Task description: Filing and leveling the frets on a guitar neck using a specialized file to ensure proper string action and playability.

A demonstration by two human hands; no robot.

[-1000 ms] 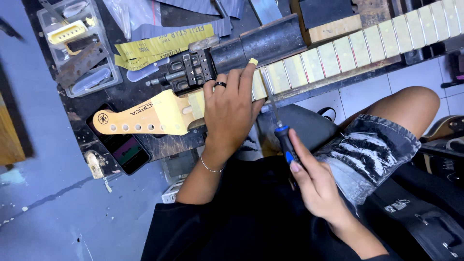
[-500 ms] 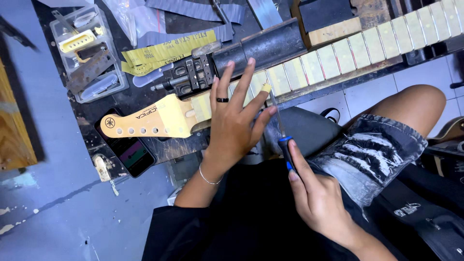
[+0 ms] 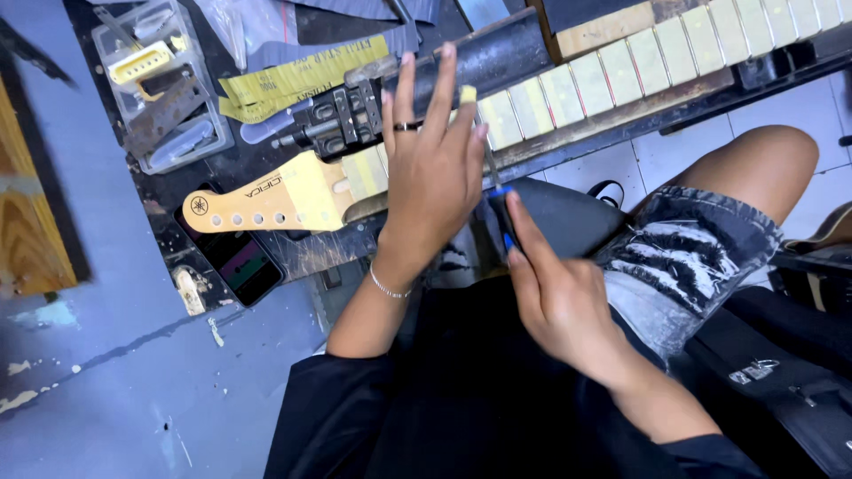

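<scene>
A pale guitar neck (image 3: 621, 71) with taped-over frets lies across the dark workbench, its headstock (image 3: 266, 200) pointing left. My left hand (image 3: 430, 168) rests flat on the neck near the headstock, fingers spread, a dark ring on one finger. My right hand (image 3: 555, 293) grips a screwdriver with a blue-and-black handle (image 3: 504, 217). Its thin shaft (image 3: 488, 160) runs up to the neck's near edge beside my left fingers.
A clear plastic box of parts (image 3: 164, 80) sits at the upper left. Yellow paper strips (image 3: 302, 75) and a black metal clamp (image 3: 342, 120) lie behind the neck. A phone (image 3: 240, 262) lies under the headstock. My bare knee (image 3: 763, 168) is at right.
My left hand has opened from a cupped hold on the neck to spread fingers. The right hand with the screwdriver has come closer to the neck's edge.
</scene>
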